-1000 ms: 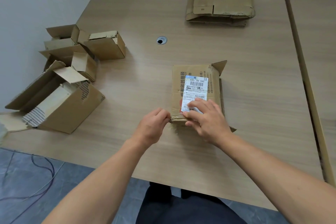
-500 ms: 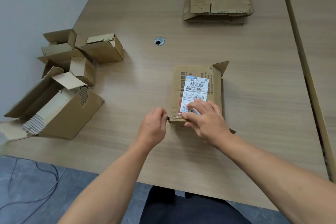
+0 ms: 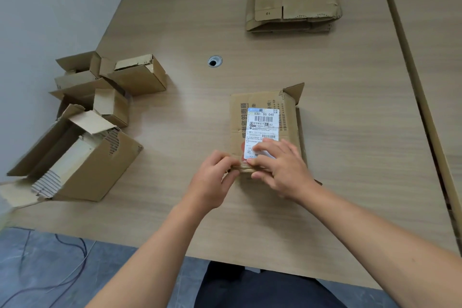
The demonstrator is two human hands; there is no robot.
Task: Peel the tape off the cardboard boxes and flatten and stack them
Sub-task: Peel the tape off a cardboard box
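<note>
A brown cardboard box (image 3: 265, 105) with a white shipping label (image 3: 262, 125) lies in the middle of the wooden table (image 3: 350, 132), one flap sticking up at its far right corner. My left hand (image 3: 212, 180) pinches a strip of tape (image 3: 246, 169) at the box's near edge. My right hand (image 3: 280, 167) rests on the near end of the box, fingers spread over the label and thumb against the near edge. A stack of flattened boxes (image 3: 292, 2) sits at the far side of the table.
Several open, unflattened boxes (image 3: 100, 117) are clustered at the table's left edge by the wall; the largest (image 3: 75, 160) is nearest. A round cable hole (image 3: 214, 61) lies in the tabletop. A second table (image 3: 440, 57) adjoins on the right. Cables trail on the floor (image 3: 50, 270).
The view has tilted slightly. My left hand's fingers have closed tighter on the tape at the box's near edge. The box and my right hand stay in place.
</note>
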